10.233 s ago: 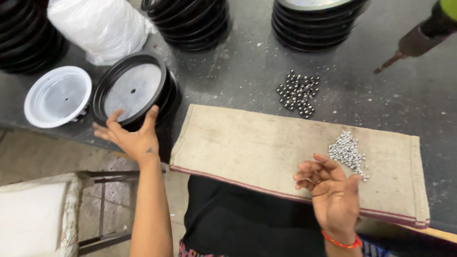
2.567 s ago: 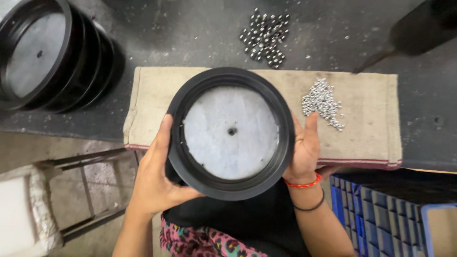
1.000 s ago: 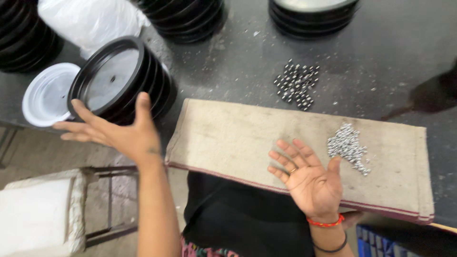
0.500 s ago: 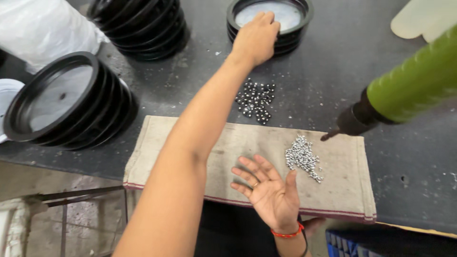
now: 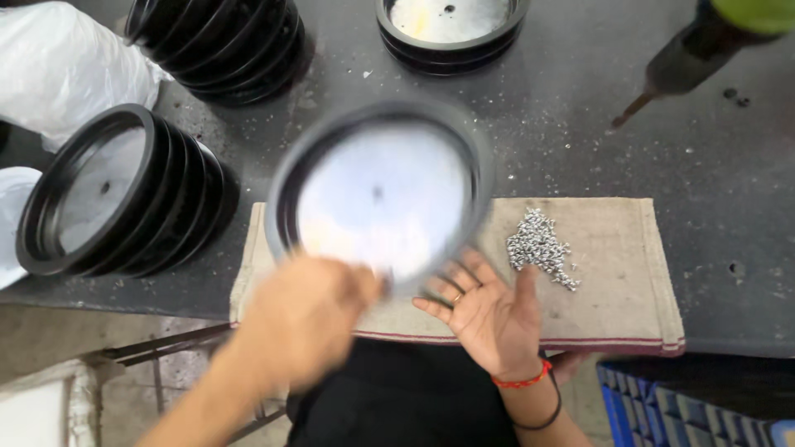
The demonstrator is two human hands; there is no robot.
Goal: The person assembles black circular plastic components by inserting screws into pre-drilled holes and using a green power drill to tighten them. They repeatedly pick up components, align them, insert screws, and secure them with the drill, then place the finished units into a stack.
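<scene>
The left hand [image 5: 302,319] grips a black-rimmed round disc [image 5: 381,194] above the beige cloth [image 5: 617,290]; the right hand [image 5: 489,310] waits released, the silver screws [image 5: 538,246] untouched.

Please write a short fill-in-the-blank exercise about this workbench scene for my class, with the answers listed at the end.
1. The left hand holds a round black-rimmed ____ above the cloth.
2. The right hand rests with its palm facing ____.
3. The pile of small silver screws lies on the ____.
4. On the wrist of the right hand is a ____ band.

Missing words: lid; up; cloth; red
</scene>
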